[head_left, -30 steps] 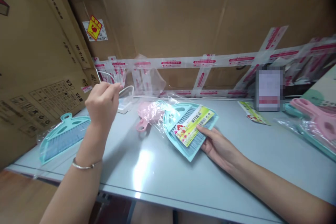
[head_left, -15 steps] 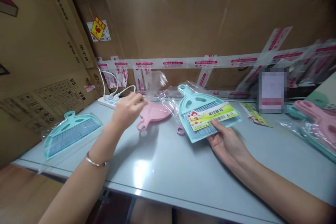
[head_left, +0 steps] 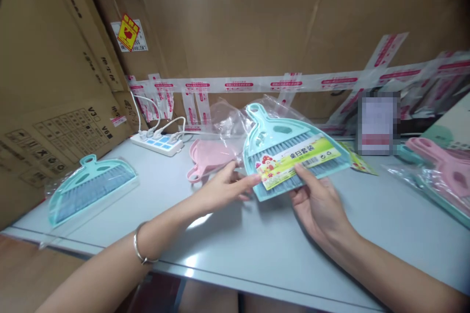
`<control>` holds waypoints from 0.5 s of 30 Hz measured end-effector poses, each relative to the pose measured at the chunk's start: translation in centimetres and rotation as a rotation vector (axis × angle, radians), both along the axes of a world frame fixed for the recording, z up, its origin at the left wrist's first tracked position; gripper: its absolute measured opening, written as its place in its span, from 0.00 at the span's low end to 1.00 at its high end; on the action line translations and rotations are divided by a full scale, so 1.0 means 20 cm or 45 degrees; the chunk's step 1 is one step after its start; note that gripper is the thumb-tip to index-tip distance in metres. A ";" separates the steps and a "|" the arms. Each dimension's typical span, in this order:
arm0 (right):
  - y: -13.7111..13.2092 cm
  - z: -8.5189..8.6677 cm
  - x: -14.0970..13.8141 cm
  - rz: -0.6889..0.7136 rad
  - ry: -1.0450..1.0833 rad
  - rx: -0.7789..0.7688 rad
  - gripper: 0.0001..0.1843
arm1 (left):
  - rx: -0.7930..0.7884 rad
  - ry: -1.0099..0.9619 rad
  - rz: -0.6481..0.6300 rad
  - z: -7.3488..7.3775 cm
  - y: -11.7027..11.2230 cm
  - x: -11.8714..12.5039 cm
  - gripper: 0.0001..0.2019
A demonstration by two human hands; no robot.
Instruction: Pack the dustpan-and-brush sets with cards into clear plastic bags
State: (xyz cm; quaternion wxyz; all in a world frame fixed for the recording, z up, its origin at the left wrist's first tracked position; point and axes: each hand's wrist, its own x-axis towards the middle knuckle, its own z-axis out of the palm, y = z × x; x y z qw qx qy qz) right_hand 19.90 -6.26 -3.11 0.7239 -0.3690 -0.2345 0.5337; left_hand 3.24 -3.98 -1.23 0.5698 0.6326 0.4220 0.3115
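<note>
A mint-green dustpan [head_left: 264, 142] with a grey-bristled brush [head_left: 293, 143] lying in it is held tilted above the table, inside a clear plastic bag [head_left: 231, 120]. A printed yellow-green card [head_left: 293, 161] lies across the bristles. My right hand [head_left: 323, 205] grips the lower edge, thumb on the card and fingers underneath. At the lower left corner, my left hand [head_left: 227, 188] has its thumb against the card's edge, with the fingers partly hidden beneath. Behind my left hand lies a pink dustpan [head_left: 207, 154].
Another bagged mint dustpan with brush [head_left: 91, 190] lies at left. A white power strip [head_left: 157, 143] with plugs stands before the large cardboard box [head_left: 227, 24]. At right are a pixelated upright device [head_left: 378, 124], another card [head_left: 362, 161] and pink and mint pieces [head_left: 440, 161].
My left hand has come down and right from the raised bag to the dustpan's corner. The dustpan, in my right hand, has shifted slightly and faces me more. The camera view has shifted a little.
</note>
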 end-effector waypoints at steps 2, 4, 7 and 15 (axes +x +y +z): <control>-0.01 -0.01 -0.02 0.092 0.021 -0.047 0.28 | -0.060 -0.261 0.046 -0.04 0.01 0.03 0.22; -0.02 -0.02 -0.03 0.199 0.032 -0.121 0.27 | -0.101 -0.394 0.116 -0.07 0.02 0.05 0.25; -0.01 -0.02 -0.02 0.323 0.004 -0.188 0.25 | -0.179 -0.473 0.199 -0.09 0.04 0.04 0.25; 0.09 0.00 0.17 -0.056 -0.299 -0.340 0.23 | -0.170 -0.409 0.285 -0.06 0.05 -0.03 0.24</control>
